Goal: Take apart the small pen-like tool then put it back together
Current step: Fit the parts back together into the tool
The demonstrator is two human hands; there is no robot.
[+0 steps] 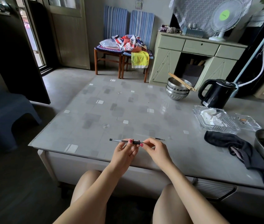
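Clear plastic with a black ribbed grip: that is the pen [124, 141] you hold level just above the near edge of the tabletop [112, 101], its black end cap pointing left. Your left hand [124, 152] pinches the barrel where it meets the grip, fingers closed around it, which steadies the body against twisting. Your right hand [154, 148] is closed on the tip end with thumb and forefinger, placed as if to unscrew or screw on the nose piece; which way, I cannot tell.

A thin dark rod [159, 139] lies on the tabletop just beyond your right hand. It is probably the refill, set within easy reach; if so, the pen is already partly apart.

Further right sit a black cloth [225, 141], 2 glass trays [215, 118] and a black kettle [217, 94], all well apart from the work. Keeping both hands low over the tabletop means any small part you drop should land there, not on the floor.
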